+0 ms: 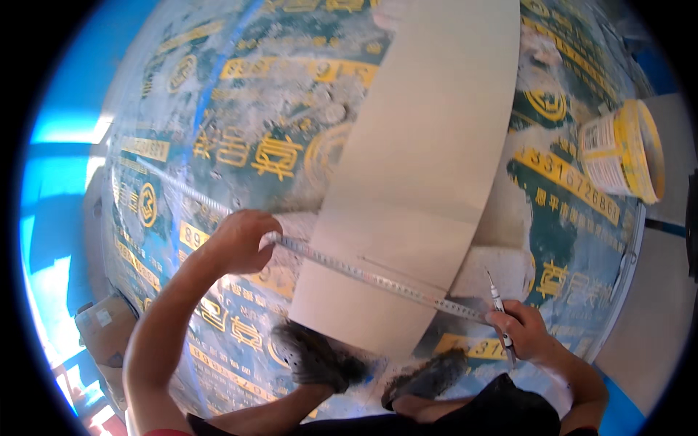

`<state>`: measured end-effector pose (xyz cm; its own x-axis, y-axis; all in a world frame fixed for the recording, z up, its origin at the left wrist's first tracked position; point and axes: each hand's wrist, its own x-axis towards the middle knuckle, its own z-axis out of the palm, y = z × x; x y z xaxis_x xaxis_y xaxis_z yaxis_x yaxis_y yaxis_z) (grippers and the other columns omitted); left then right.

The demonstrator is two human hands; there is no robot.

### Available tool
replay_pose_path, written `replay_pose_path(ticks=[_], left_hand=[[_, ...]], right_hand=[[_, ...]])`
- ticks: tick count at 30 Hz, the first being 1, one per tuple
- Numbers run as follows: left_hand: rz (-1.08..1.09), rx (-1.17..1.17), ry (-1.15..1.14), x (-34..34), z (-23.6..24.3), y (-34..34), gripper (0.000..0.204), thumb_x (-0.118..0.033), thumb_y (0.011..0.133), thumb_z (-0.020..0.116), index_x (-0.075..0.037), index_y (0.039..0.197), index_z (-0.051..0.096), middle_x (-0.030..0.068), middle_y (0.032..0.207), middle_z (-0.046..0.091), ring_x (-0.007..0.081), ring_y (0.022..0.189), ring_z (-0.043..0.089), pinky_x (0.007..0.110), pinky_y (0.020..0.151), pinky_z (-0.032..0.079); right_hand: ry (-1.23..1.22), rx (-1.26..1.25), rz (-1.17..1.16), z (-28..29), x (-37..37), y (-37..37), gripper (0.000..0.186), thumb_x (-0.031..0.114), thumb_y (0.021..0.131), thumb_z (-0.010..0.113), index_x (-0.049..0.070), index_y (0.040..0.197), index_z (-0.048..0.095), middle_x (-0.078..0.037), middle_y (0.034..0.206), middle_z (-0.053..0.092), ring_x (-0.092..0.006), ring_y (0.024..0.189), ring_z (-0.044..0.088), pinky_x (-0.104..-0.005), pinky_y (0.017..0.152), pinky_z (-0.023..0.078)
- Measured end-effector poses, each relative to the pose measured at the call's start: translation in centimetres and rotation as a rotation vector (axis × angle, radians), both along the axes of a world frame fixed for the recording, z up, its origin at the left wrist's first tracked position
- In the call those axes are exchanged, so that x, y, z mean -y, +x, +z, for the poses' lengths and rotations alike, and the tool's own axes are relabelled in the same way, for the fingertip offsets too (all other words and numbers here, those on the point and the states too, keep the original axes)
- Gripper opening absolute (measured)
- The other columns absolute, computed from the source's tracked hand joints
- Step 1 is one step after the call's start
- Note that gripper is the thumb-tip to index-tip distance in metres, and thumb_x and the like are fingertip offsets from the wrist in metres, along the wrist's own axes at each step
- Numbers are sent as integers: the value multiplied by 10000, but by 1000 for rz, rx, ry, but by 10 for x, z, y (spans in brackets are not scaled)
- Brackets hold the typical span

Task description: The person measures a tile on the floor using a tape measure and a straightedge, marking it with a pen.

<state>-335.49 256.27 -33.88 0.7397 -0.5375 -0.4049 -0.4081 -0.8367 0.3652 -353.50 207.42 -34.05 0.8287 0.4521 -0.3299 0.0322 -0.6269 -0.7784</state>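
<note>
A long, flat beige panel (429,138) lies on the printed floor covering and stretches away from me. Across its near end runs the blade of a tape measure (367,276). My left hand (243,240) is closed on this blade just off the panel's left edge, and the blade goes on past it to the far left. Beyond the panel's right edge, my right hand (525,330) grips a slim white pen-like scriber (497,299) with a thin pointed tip. The blade's right end reaches the fingers of that hand; whether they pinch it too, I cannot tell.
A yellow bucket (618,152) lies tilted at the right. My feet in dark clogs (309,356) stand close to the panel's near end. A cardboard box (105,330) sits at the lower left. Green and yellow printed sheeting (240,145) covers the floor.
</note>
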Motion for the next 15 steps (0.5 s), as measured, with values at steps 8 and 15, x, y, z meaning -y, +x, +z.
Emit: replay_pose_path(ticks=[8,15], left_hand=[[169,-526,223,9,145,42,412,-471,866,708,-74,976,715,172,780,694,324,792,698,414,714,521],[-1,-457,-104,142,251,-8,261,-328,925,617,-72,885,647,146,820,675,349,805,679,474,679,526]], right_hand=[[-57,468,-195,87,-28,77,284,-14,773,760,22,975,563,-128,784,563,-223,561,584,-317,466,460],[184,332,-255,213,-65,63,388,68,762,801,41,1082,584,-90,849,613,-222,730,624,-327,573,519]])
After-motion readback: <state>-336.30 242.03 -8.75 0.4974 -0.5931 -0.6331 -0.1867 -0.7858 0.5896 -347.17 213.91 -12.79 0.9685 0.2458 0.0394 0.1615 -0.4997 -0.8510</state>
